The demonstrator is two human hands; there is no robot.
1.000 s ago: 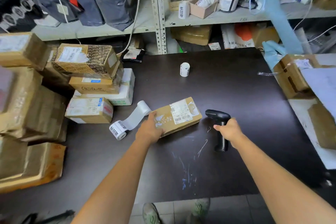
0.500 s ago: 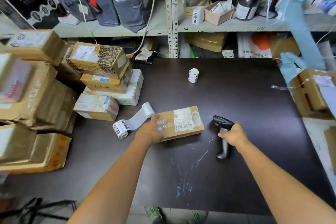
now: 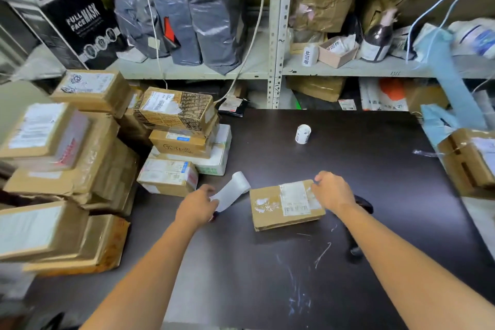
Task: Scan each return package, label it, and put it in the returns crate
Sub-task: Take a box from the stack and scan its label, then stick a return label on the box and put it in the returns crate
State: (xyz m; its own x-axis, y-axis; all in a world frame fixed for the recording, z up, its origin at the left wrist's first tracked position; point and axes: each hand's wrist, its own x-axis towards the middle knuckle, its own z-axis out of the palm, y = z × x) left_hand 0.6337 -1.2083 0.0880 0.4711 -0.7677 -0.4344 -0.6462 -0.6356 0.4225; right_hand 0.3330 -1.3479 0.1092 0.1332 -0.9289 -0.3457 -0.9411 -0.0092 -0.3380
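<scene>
Labelling is being judged as the step in hand. The scanner (image 3: 364, 205) is lying loose on the table (image 3: 375, 169) at the package's 3 o'clock, partly hidden by the right forearm and not being held.

The package (image 3: 270, 209) is lying flat at table centre, shipping label up. Its 1 o'clock corner is being touched by the right hand (image 3: 334, 191). Fingers are bent onto that corner, but pinch versus plain press cannot be told.

The loose end of the label strip (image 3: 231, 191) is being pinched by the left hand (image 3: 197, 206) at the package's 9 o'clock, fingers curled round it. The strip is lying just beside the package's left edge, its rolled end near the 11 o'clock corner.

Next move is being read as one label being peeled off and pressed onto the box top — calling for the box being steadied and the strip being held taut.

A spare roll (image 3: 302, 134) is standing at 12 o'clock, well apart. Returns crate is not being made out in view.
</scene>
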